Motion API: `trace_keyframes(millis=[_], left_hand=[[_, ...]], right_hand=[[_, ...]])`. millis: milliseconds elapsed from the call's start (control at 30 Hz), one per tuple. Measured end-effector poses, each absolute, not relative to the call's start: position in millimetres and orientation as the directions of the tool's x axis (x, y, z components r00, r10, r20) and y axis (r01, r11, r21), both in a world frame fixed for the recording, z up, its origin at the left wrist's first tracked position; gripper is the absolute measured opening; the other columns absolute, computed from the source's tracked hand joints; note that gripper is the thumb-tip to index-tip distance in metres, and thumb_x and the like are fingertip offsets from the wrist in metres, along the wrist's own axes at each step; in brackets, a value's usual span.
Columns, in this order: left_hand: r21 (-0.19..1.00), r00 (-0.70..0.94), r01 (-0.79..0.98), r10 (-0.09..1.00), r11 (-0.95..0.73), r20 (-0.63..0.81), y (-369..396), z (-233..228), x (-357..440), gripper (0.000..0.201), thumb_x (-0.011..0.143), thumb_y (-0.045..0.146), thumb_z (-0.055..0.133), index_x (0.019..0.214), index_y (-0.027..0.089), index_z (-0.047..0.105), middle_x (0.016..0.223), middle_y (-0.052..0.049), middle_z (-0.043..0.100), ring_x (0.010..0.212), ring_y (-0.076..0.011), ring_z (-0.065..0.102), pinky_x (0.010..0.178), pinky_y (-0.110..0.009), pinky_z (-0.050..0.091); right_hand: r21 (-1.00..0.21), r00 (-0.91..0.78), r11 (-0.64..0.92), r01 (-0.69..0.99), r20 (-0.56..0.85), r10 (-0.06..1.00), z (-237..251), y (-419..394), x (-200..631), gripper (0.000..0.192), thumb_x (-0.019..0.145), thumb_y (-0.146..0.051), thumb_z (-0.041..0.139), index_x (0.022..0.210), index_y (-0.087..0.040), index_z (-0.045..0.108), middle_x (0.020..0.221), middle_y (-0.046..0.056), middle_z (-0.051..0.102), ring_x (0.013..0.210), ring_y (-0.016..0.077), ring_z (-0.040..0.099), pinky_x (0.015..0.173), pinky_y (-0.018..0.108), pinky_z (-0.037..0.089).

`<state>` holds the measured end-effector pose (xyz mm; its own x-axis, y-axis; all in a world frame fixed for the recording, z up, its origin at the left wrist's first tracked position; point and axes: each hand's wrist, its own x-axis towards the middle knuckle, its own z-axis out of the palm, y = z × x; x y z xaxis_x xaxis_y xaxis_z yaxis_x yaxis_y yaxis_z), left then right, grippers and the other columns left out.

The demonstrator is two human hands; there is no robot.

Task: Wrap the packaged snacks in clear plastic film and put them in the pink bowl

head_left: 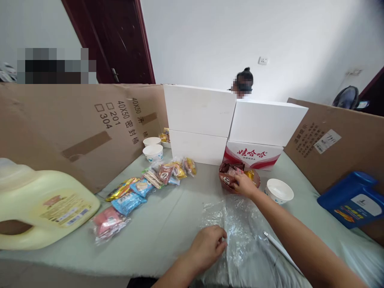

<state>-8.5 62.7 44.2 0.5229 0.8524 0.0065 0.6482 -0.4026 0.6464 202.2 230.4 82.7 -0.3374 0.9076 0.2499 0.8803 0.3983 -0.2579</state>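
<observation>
1. Far left of both hands lies one pale yellow jug (42, 204) on its side.
2. Between the jug and the left hand runs a row of roughly nine bagged snack packets (144, 186); behind them stand two white paper cups (153, 151).
3. The left hand (207, 246) rests with fingers curled, pinching the edge of one clear plastic bag (240, 236) spread on the table.
4. The right hand (244, 185) reaches ahead into one reddish bowl (225, 180) of wrapped sweets, fingers closed on a packet.
5. Just right of that hand sits one white bowl (279, 190).
6. Far right lies one blue jug (354, 200).
</observation>
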Motion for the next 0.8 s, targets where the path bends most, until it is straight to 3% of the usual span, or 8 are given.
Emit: trace_keyframes(millis=[100,200,267,333,400,467,667,800], left_hand=[[0.649,0.504,0.594,0.849,-0.475,0.161,66.7,43.8,-10.4,0.017,0.079,0.012,0.06,0.093,0.019,0.067,0.095,-0.004,0.067,0.094,-0.0199,0.058,0.087,-0.032,0.045],[0.627,0.466,0.588,0.848,-0.511,0.253,72.9,41.0,-13.8,0.02,0.079,0.009,0.059,0.095,0.018,0.066,0.103,-0.006,0.065,0.101,-0.022,0.055,0.092,-0.036,0.045],[0.595,0.448,0.603,0.843,-0.531,0.297,79.6,37.7,-16.5,0.022,0.081,0.009,0.057,0.099,0.019,0.065,0.11,-0.007,0.063,0.105,-0.0232,0.054,0.095,-0.04,0.045],[0.561,0.438,0.626,0.839,-0.542,0.323,87.3,33.6,-18.3,0.024,0.083,0.009,0.054,0.102,0.019,0.065,0.113,-0.008,0.063,0.108,-0.024,0.053,0.097,-0.042,0.043],[0.533,0.43,0.655,0.844,-0.536,0.321,94.1,29.2,-18.3,0.025,0.084,0.01,0.053,0.105,0.018,0.064,0.115,-0.008,0.063,0.11,-0.0242,0.054,0.098,-0.043,0.043],[0.51,0.423,0.691,0.859,-0.513,0.29,97.9,25.3,-15.8,0.026,0.084,0.012,0.054,0.108,0.019,0.064,0.118,-0.009,0.062,0.111,-0.0245,0.053,0.098,-0.043,0.043],[0.398,0.423,0.794,0.888,-0.459,0.18,95.5,19.5,-4.5,0.028,0.084,0.019,0.06,0.111,0.022,0.064,0.128,-0.007,0.059,0.121,-0.0272,0.047,0.101,-0.046,0.037],[0.337,0.426,0.833,0.898,-0.438,0.112,97.9,16.4,-11.2,0.044,0.088,0.031,0.058,0.131,0.026,0.052,0.142,-0.007,0.05,0.134,-0.0288,0.038,0.109,-0.057,0.023]], right_hand=[[-0.247,-0.3,0.386,0.889,0.322,0.898,80.4,205.0,209.6,0.044,0.086,-0.023,0.053,0.13,-0.015,0.053,0.132,0.016,0.053,0.125,0.0296,0.044,0.103,0.048,0.035],[-0.245,-0.327,0.425,0.872,0.355,0.876,71.3,165.6,215.9,0.042,0.093,-0.027,0.042,0.132,-0.017,0.05,0.134,0.015,0.052,0.126,0.0254,0.044,0.106,0.046,0.033],[-0.222,-0.447,0.511,0.83,0.283,0.849,56.5,131.5,221.5,0.041,0.092,-0.034,0.046,0.13,-0.02,0.054,0.134,0.012,0.054,0.127,0.0251,0.044,0.106,0.044,0.034],[-0.181,-0.58,0.596,0.782,0.137,0.803,36.6,94.1,228.2,0.06,0.085,-0.049,0.056,0.138,-0.022,0.047,0.146,0.013,0.042,0.136,0.0324,0.033,0.108,0.052,0.03],[-0.169,-0.633,0.625,0.762,0.01,0.774,18.1,58.4,234.4,0.08,0.082,-0.06,0.055,0.148,-0.024,0.031,0.155,0.013,0.027,0.142,0.0377,0.019,0.109,0.059,0.023],[-0.186,-0.628,0.611,0.769,-0.046,0.777,7.1,30.6,237.5,0.084,0.083,-0.065,0.049,0.151,-0.026,0.02,0.157,0.012,0.019,0.143,0.0379,0.013,0.11,0.062,0.017],[-0.194,-0.465,0.461,0.866,0.027,0.885,15.3,24.1,222.7,0.062,0.091,-0.056,0.044,0.145,-0.027,0.037,0.153,0.009,0.031,0.142,0.0312,0.022,0.113,0.054,0.019],[-0.151,-0.336,0.329,0.932,-0.022,0.942,11.3,49.1,223.9,0.071,0.09,-0.059,0.043,0.148,-0.02,0.032,0.156,0.011,0.023,0.144,0.0329,0.014,0.113,0.054,0.019]])
